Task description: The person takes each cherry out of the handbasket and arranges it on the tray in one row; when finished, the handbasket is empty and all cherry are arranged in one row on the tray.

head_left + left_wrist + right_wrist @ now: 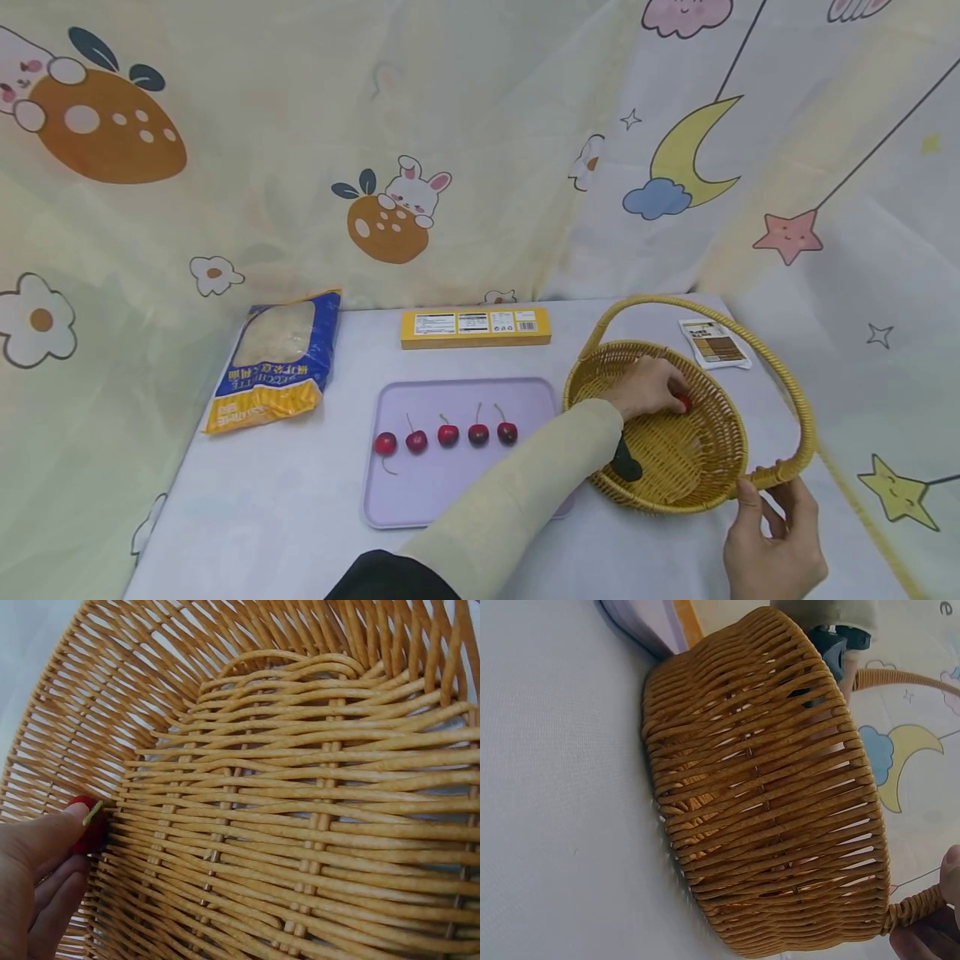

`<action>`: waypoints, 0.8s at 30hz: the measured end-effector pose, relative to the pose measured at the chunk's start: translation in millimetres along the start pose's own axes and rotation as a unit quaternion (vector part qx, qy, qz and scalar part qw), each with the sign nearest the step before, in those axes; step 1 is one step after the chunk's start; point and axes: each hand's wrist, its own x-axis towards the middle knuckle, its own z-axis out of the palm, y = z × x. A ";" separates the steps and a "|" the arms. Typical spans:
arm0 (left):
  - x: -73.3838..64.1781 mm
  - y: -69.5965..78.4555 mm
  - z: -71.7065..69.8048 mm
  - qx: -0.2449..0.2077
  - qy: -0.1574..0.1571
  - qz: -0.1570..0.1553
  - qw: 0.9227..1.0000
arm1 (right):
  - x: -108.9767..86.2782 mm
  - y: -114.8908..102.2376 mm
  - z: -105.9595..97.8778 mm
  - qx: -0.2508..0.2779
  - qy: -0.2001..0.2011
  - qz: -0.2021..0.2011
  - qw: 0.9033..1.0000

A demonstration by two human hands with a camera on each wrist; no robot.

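My left hand reaches into a round woven basket and pinches a dark red cherry near the far right inner wall. In the left wrist view the cherry sits between thumb and fingers, its short green stem showing, close to the woven side. My right hand grips the base of the basket's arched handle at the near right rim. The right wrist view has the basket's outer side, with part of my right hand around the handle's base.
Left of the basket lies a pale purple tray with several stemmed cherries in a row. Behind it is a yellow box. A blue and yellow bag lies at left, a white packet behind the basket.
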 end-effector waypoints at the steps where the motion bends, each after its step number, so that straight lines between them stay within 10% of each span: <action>1: -0.7 -0.4 -0.6 -0.003 -0.002 -0.001 1.000 | -0.3 -0.6 0.1 0.000 0.000 -0.001 1.000; 24: -61.2 -16.8 -70.1 -0.124 0.018 0.046 0.991 | 2.8 4.5 -0.7 0.024 -0.007 -0.042 0.999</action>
